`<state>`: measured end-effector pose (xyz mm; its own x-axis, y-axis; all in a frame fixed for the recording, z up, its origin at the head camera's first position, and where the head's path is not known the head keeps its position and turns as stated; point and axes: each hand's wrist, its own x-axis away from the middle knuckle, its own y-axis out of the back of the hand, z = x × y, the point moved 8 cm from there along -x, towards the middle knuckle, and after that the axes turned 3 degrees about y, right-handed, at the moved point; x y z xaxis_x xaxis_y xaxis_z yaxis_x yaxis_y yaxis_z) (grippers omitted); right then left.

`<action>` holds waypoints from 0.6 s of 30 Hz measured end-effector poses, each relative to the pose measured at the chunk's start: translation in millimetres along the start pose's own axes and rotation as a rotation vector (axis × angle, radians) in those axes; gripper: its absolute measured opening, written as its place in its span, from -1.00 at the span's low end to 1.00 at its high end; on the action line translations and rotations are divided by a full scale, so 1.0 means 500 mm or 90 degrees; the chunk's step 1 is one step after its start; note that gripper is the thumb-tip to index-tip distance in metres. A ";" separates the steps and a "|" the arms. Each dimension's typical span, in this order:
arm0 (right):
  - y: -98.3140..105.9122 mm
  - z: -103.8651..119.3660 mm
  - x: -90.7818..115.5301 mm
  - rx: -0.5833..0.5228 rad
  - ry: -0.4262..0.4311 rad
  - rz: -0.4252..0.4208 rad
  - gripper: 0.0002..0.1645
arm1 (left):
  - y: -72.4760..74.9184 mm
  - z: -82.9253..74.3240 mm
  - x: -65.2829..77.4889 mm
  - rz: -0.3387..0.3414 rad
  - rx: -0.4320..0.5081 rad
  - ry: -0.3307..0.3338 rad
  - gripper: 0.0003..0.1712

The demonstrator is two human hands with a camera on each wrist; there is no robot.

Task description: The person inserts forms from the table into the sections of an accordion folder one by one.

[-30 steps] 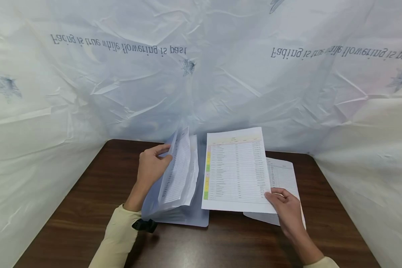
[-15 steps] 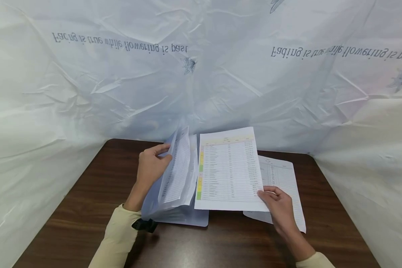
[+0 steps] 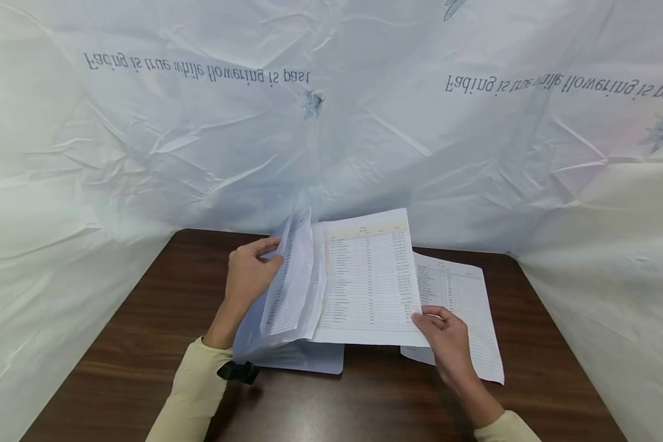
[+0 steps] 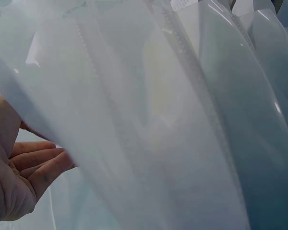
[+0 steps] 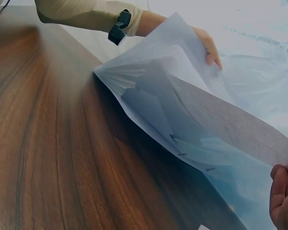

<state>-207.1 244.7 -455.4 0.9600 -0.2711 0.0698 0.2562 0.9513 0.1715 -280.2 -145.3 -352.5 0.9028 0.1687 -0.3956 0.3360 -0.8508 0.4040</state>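
Note:
A translucent bluish plastic folder (image 3: 317,359) lies on the table, its leaves raised and holding printed pages. My left hand (image 3: 248,273) pinches the raised leaves by their left edge; in the left wrist view, its fingers (image 4: 43,165) meet the plastic's edge. With thumb and fingers, my right hand (image 3: 447,341) grips the lower right corner of a printed sheet of paper (image 3: 372,285). That sheet's left edge is hidden behind the raised leaves. In the right wrist view, the sheet (image 5: 240,122) reaches into the folder's opening (image 5: 149,105).
Another printed sheet (image 3: 469,319) lies on the dark wooden table (image 3: 143,344), to the right and partly under the held one. White plastic sheeting (image 3: 364,153) with printed lettering hangs behind and at both sides. A black band (image 3: 239,372) is on the left wrist.
My right hand has moved left with the sheet, whose coloured left edge has passed behind the folder's leaves. More of the sheet on the table shows. The left hand stays in place.

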 end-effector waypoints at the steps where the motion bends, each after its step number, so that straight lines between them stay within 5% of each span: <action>1: -0.004 0.000 0.000 0.000 0.000 0.000 -0.61 | 0.001 0.000 -0.002 0.001 0.000 0.000 -0.60; 18: -0.061 0.003 0.006 0.023 -0.003 -0.030 -0.68 | 0.001 0.011 -0.030 0.017 0.003 0.009 -0.59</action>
<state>-212.4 214.4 -458.9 0.9462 -0.3168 0.0654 0.2973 0.9314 0.2103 -295.1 -150.7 -350.8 0.9148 0.1530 -0.3738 0.3110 -0.8574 0.4102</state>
